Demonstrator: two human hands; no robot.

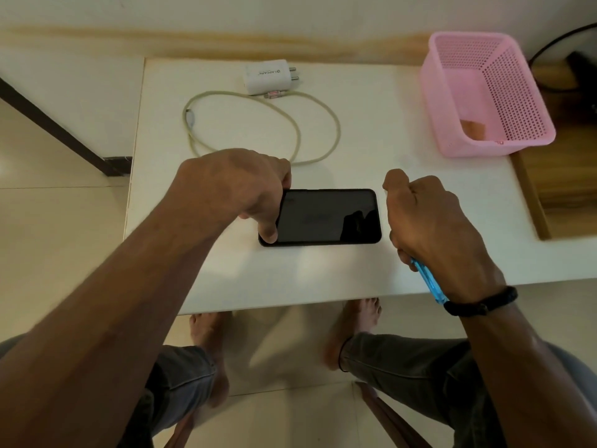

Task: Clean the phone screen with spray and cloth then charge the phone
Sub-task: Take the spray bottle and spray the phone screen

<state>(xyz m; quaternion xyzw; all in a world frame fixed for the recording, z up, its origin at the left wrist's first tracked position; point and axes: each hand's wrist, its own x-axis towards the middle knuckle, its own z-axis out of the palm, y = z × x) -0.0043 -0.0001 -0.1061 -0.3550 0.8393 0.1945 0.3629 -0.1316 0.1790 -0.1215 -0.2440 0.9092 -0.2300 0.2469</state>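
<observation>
The phone (326, 216) lies flat on the white table (323, 279), screen up and dark, with its long axis running from left to right in front of the person. The left hand (245, 189) is on its left end: the thumb presses the near corner and the fingers curl over the far edge, so this hand is grasping the phone and holds it in place. The right hand (429, 221) is just beside the right end of the phone, not touching it, and is clenched around a blue spray bottle (428, 281) of which only the lower part shows out below the wrist; the nozzle is hidden, so I cannot tell where it points. In my judgement the spray must go leftward, from the right hand to the screen, and nothing stands between them. Behind the phone, further on the table, the pale cable (261, 127) lies in a loose loop and the white charger (268, 76) is near the far edge. The pink basket (484, 95) stands well apart at the right far corner. No cloth can be made out.
</observation>
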